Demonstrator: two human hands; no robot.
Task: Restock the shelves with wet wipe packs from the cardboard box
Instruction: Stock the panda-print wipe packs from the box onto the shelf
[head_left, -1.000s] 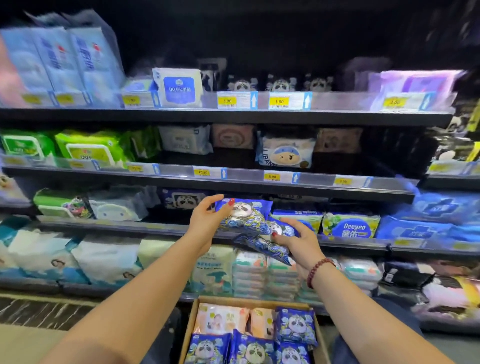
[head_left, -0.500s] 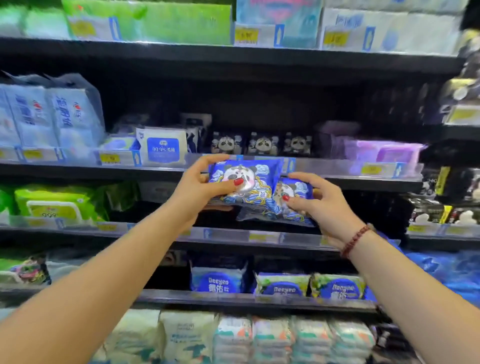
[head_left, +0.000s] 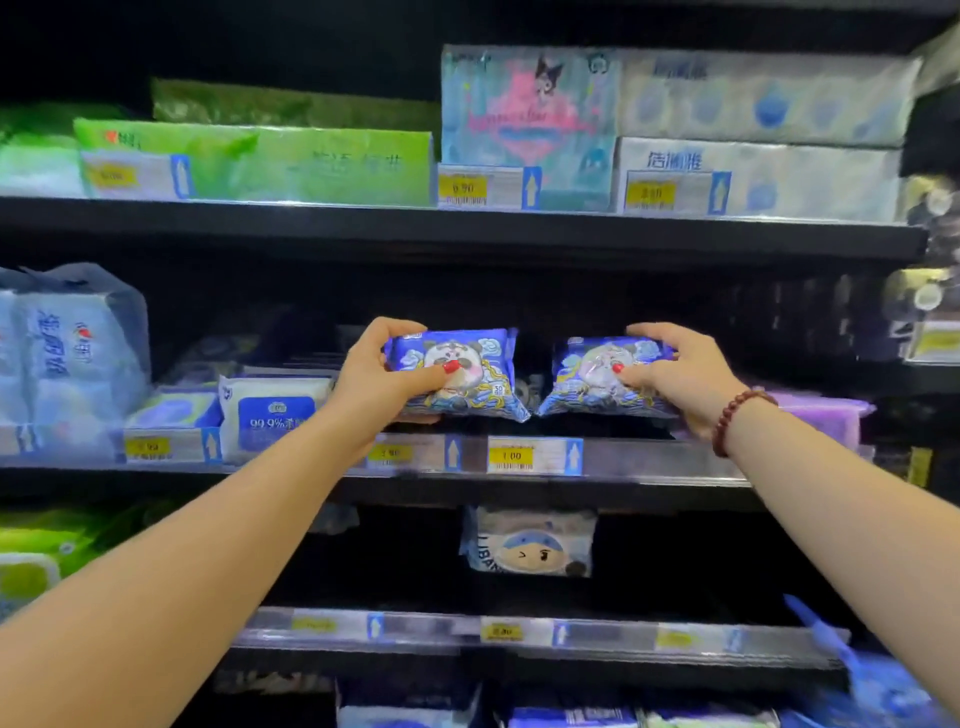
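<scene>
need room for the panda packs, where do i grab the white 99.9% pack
Pinch the top edge of the white 99.9% pack, grip coming from front and above. It stands upright facing out with free space over it; a pale blue pack crowds its left side and the left hand, holding a panda pack, is close on its right.

Blue panda-print wipe packs (head_left: 457, 374); dark red bead bracelet (head_left: 737, 415); yellow price tags (head_left: 511, 456)

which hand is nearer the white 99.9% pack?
Left. The left hand, gripping one blue panda pack, is just right of the white 99.9% pack; the right hand grips the second panda pack, farther right.
</scene>
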